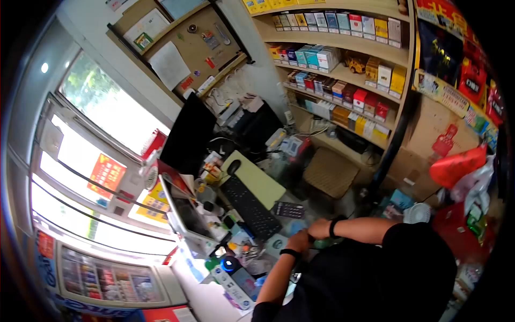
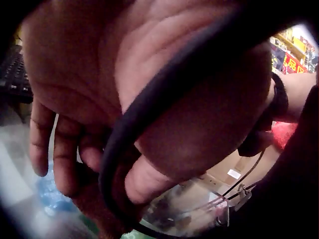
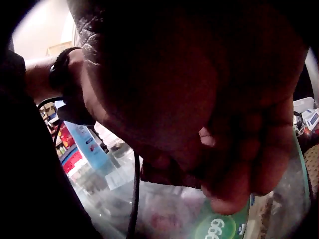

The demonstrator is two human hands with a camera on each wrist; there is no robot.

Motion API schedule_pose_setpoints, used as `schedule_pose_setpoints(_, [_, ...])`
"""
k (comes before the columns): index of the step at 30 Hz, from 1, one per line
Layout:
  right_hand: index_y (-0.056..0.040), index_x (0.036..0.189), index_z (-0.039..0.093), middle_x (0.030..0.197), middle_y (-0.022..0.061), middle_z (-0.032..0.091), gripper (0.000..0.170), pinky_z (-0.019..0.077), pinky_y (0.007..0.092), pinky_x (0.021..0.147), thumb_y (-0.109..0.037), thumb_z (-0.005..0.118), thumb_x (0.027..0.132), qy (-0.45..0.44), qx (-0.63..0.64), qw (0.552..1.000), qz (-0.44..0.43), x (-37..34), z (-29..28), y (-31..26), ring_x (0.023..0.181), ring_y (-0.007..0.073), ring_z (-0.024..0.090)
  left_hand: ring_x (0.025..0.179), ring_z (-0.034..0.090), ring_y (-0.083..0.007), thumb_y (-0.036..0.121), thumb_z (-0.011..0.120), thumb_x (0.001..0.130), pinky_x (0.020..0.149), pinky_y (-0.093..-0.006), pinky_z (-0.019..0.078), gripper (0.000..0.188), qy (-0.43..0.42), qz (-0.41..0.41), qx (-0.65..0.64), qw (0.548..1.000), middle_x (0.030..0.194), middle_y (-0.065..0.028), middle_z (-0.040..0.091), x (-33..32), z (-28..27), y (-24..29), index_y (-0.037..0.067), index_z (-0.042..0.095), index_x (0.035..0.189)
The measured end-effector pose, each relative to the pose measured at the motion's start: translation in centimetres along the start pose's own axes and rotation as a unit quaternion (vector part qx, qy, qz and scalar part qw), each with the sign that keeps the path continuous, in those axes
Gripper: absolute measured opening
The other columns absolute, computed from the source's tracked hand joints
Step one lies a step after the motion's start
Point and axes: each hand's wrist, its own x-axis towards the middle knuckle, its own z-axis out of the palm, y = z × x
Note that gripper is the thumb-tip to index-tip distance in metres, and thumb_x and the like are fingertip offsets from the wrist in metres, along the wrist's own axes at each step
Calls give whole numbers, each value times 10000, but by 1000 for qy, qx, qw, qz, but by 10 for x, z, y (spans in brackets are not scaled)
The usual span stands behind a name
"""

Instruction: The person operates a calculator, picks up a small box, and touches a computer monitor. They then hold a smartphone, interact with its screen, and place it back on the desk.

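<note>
Both hands meet over the desk in the head view, just below a black keypad (image 1: 289,209). My left hand (image 1: 298,242) has a dark band at its wrist, as does my right hand (image 1: 320,229). The left wrist view shows the left palm, its fingers (image 2: 66,162) bent downward and its thumb close against a dark, reddish-brown shape. Thumb and fingers (image 3: 229,191) of the right hand are curled close together in the right wrist view. I cannot tell whether anything is held between the hands. Beneath them lie a blue crinkled thing (image 2: 52,191) and a green printed surface (image 3: 222,226).
A black keyboard (image 1: 249,206) and mouse (image 1: 233,167) lie beyond the hands, by a pale green mat (image 1: 263,185). Left of these stands a screen (image 1: 188,206) amid small clutter. A woven seat (image 1: 331,172) stands behind, below shelves (image 1: 343,45) of cigarette packs.
</note>
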Motion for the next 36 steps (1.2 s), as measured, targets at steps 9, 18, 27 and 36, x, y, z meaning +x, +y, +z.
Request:
schedule_pose_setpoints(9, [-48, 992, 761, 1026, 179, 770, 196, 571, 529, 809, -192, 671, 894, 10, 22, 1000, 0, -6, 2, 0, 968, 404, 729, 1014, 731, -473, 394, 596, 966, 858, -526, 607, 517, 75, 27, 66, 995, 1195, -320, 674, 10, 41, -26, -50, 503, 1214])
schedule_pose_setpoints(18, [-72, 1004, 757, 1043, 168, 767, 185, 560, 529, 835, -182, 666, 886, 3, 41, 999, 1, -3, 0, 1, 991, 408, 719, 1029, 724, -470, 336, 587, 964, 865, -518, 604, 487, 72, 26, 59, 995, 1171, -332, 669, 7, 40, -22, -74, 510, 1215])
schedule_pose_setpoints(27, [-71, 979, 718, 936, 179, 742, 214, 549, 548, 732, -267, 633, 979, 1, 27, 1000, -3, 5, 12, 12, 855, 404, 708, 1056, 713, -457, 306, 597, 959, 918, -500, 584, 459, 69, 5, 18, 997, 1208, -319, 660, -1, 28, -11, -69, 527, 1216])
schedule_pose_setpoints(36, [-22, 959, 708, 901, 198, 740, 292, 559, 558, 738, -297, 614, 986, -3, -4, 1000, -22, 6, 8, 15, 834, 420, 702, 1045, 724, -448, 232, 617, 894, 899, -503, 592, 431, 75, -2, 21, 997, 1193, -320, 666, 1, 31, -11, -60, 519, 1195])
